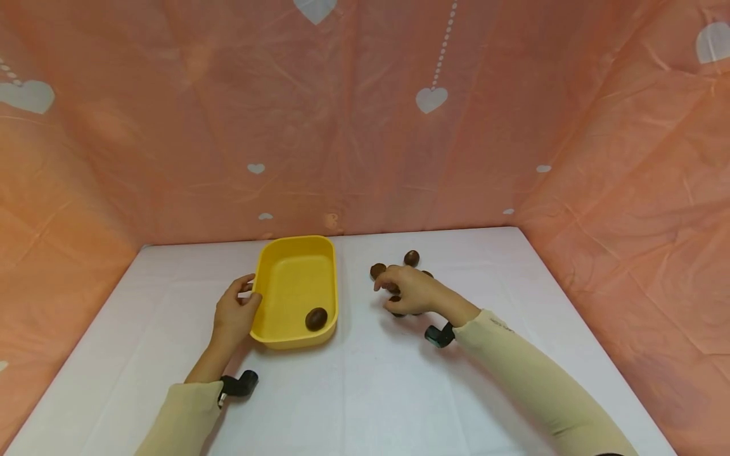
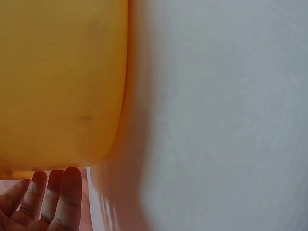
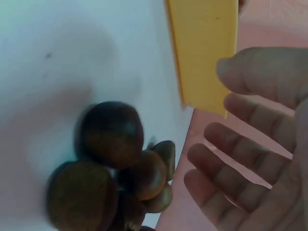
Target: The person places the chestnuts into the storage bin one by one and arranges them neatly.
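Observation:
A yellow rectangular tub (image 1: 293, 278) stands left of centre on the table, with one dark brown chestnut (image 1: 316, 319) in its near right corner. At the tub's left side is my left hand (image 1: 232, 316); its fingertips touch the outer wall, and the thumb lies at the rim. In the left wrist view, the fingers (image 2: 67, 197) look fairly straight against the tub. My right hand (image 1: 416, 290) hovers over a loose group of several chestnuts (image 1: 412, 258), partly hiding them. The right wrist view shows its fingers spread with nothing between them, beside the chestnuts (image 3: 110, 134).
White cloth covers the table (image 1: 371, 392). Peach curtains (image 1: 365, 126) with white hearts hang behind it and at both sides. A strip of tabletop separates the tub from the chestnut group. Small black wrist cameras (image 1: 440, 335) sit below both hands.

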Available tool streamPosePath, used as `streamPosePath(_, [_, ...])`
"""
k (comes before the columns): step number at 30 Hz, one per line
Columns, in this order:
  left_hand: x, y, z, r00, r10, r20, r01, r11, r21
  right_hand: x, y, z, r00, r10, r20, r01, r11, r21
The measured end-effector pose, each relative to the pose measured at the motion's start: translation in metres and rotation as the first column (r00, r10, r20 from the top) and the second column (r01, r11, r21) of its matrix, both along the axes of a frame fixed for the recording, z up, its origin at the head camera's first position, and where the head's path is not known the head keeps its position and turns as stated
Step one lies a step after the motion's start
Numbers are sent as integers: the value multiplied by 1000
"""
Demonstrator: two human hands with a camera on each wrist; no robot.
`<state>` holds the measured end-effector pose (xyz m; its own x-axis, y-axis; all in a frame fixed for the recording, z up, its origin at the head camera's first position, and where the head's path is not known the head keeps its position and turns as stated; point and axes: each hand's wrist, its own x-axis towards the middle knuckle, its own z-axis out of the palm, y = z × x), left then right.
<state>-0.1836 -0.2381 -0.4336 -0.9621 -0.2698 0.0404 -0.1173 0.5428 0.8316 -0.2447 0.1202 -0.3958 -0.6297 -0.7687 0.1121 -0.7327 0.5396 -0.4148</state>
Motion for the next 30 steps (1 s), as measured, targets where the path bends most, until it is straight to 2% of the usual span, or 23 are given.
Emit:
streamPosePath(5, [-2, 1, -1, 1000, 1, -3, -1, 1000, -8, 2, 7, -4, 1000, -25, 5, 24, 999, 49])
streamPosePath(11, [-2, 0, -1, 1000, 2, -3, -2, 1000, -2, 3, 13, -8, 999, -34, -28, 37, 994, 106])
streamPosePath(24, [-1, -1, 0, 1000, 6, 4, -6, 1000, 5, 2, 17, -13, 994, 41, -105, -30, 994, 101])
streamPosePath(30, [1, 0, -1, 1000, 1, 3, -1, 1000, 6, 4, 18, -17, 990, 28, -139, -11, 993, 121])
